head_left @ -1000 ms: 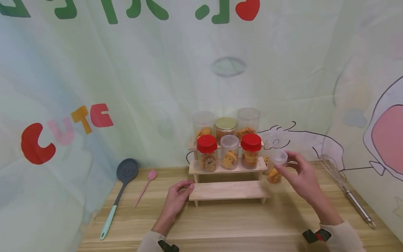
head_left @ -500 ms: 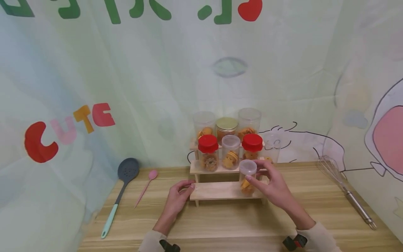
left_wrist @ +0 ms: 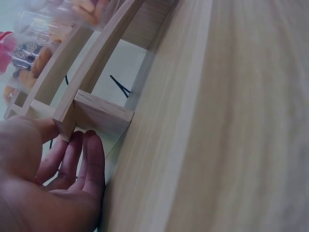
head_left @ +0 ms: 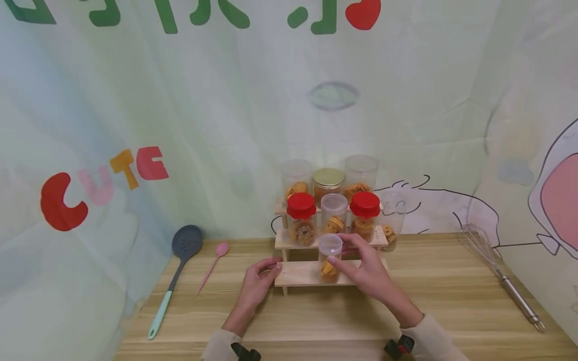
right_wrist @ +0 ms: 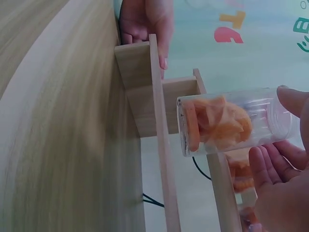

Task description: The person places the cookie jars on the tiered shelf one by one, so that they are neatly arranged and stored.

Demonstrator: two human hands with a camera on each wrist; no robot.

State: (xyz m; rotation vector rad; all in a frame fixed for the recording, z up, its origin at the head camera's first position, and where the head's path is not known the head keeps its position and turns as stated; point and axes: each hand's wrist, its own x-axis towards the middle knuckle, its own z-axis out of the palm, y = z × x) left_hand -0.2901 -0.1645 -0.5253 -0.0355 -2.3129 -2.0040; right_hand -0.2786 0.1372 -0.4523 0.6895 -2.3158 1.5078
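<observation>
A small clear jar [head_left: 329, 268] with a whitish translucent lid holds orange-brown snack pieces. My right hand [head_left: 369, 271] pinches it between thumb and fingers near its lid. In the right wrist view, a slight gap separates the jar's base [right_wrist: 182, 125] from the lowest step of the wooden stepped rack [head_left: 295, 273]. My left hand [head_left: 257, 285] grips the left end of that step, thumb on the top side and fingers at the end and underside. On the middle step stand two red-lidded jars [head_left: 301, 220] of cookies with a clear jar [head_left: 333, 215] between them.
Along the top step are two tall clear jars [head_left: 361, 175] and a gold-lidded jar [head_left: 328, 184]. Another clear jar [head_left: 392, 225] stands right of the rack. A skimmer [head_left: 186, 243] and pink spoon [head_left: 221, 249] lie left, a whisk [head_left: 510, 283] right.
My right hand has carried the clear jar leftward from beside the rack to over the middle of the lowest step. My left hand keeps its grip on the step's end.
</observation>
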